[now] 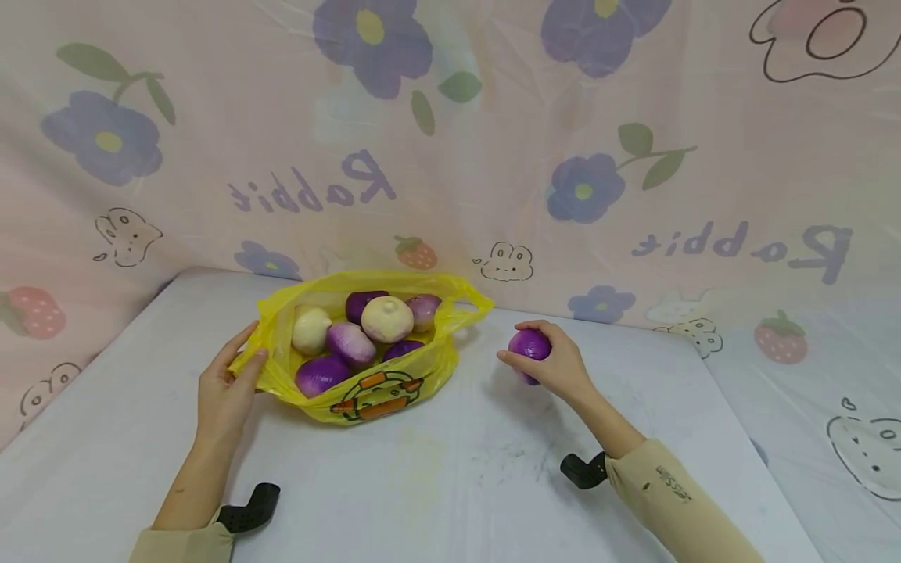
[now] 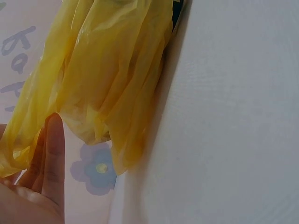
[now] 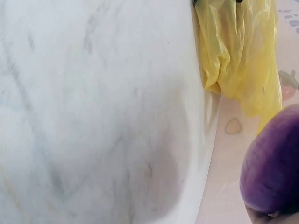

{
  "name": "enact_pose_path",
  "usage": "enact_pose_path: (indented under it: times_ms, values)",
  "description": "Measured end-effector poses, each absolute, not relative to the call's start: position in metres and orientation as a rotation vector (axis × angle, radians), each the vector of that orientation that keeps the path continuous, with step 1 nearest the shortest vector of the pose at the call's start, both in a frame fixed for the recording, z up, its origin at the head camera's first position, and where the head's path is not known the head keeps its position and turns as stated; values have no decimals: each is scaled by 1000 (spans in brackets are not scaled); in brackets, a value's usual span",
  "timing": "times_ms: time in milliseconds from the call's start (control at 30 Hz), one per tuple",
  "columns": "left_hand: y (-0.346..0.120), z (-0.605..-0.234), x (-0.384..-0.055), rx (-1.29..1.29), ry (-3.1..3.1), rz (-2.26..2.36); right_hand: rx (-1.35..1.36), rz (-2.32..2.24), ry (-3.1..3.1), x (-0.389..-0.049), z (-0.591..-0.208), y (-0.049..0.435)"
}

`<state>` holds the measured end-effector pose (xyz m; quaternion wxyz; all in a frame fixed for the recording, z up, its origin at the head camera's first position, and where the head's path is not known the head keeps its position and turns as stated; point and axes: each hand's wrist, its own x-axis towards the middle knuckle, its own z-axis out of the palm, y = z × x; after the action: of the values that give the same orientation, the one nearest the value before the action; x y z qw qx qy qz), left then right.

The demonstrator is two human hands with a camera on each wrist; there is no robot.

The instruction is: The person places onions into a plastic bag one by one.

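A yellow plastic bag lies on the table with its mouth spread wide. Several onions fill it, among them a white onion on top and a purple onion near the front. My left hand pinches the bag's left edge between thumb and fingers; the left wrist view shows the crumpled bag side beside the fingers. To the right of the bag, my right hand grips another purple onion just above the table. That onion appears at the right edge of the right wrist view.
The white table carries faint dark smudges below the right hand. Behind it hangs a pink curtain printed with flowers and rabbits. A bag handle loop sticks out to the right. Black wrist mounts extend from both sleeves.
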<state>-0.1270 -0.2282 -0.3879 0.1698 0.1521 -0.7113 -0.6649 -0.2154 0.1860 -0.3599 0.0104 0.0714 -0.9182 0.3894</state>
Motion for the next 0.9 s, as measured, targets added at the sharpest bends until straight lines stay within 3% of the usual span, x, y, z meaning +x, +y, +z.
enact_pose_path:
  times_ms: [900]
  values:
    - [-228,-388,-126,437,-2063,-1841,405,1361,-2805,-220,-347,136]
